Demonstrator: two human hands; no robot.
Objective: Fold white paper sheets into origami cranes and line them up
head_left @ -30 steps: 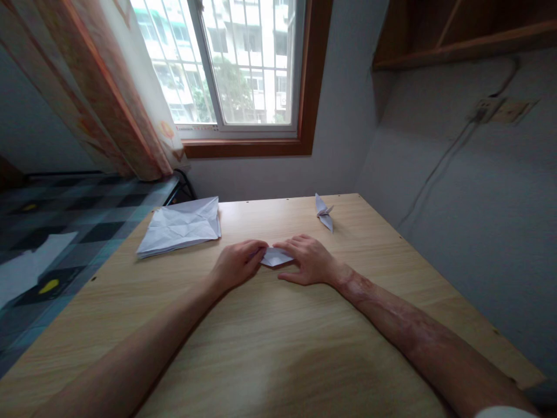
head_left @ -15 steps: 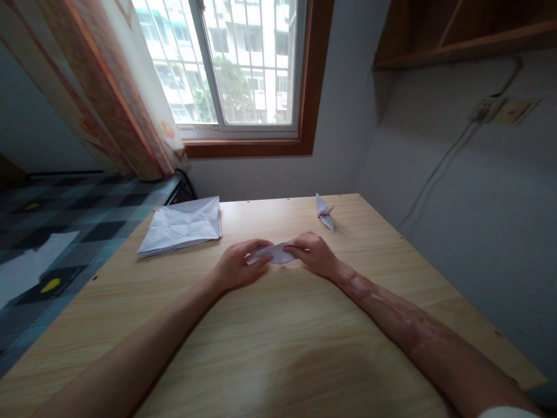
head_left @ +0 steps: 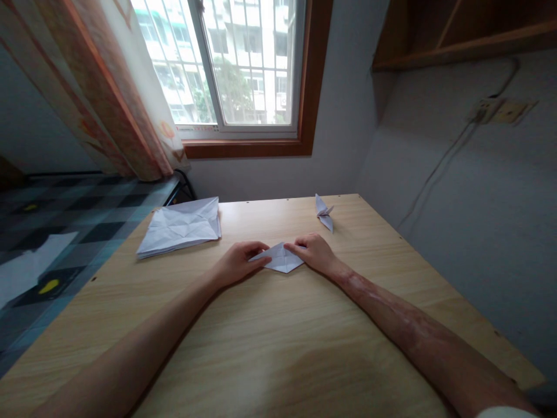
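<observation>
A small folded white paper (head_left: pixel 281 259), diamond-shaped, lies flat on the wooden table (head_left: pixel 278 348) between my hands. My left hand (head_left: pixel 237 262) pinches its left corner with curled fingers. My right hand (head_left: pixel 315 254) pinches its right upper edge, fingers closed on the paper. Both hands rest on the table top.
A stack of creased white paper sheets (head_left: pixel 180 226) lies at the table's far left. A finished folded paper crane (head_left: pixel 324 212) stands at the far right. A window and curtain are behind; a grey wall runs along the table's right side.
The paper was lifted and turned between both hands half a second ago; now it lies flat again as a wider diamond, with each hand at one end.
</observation>
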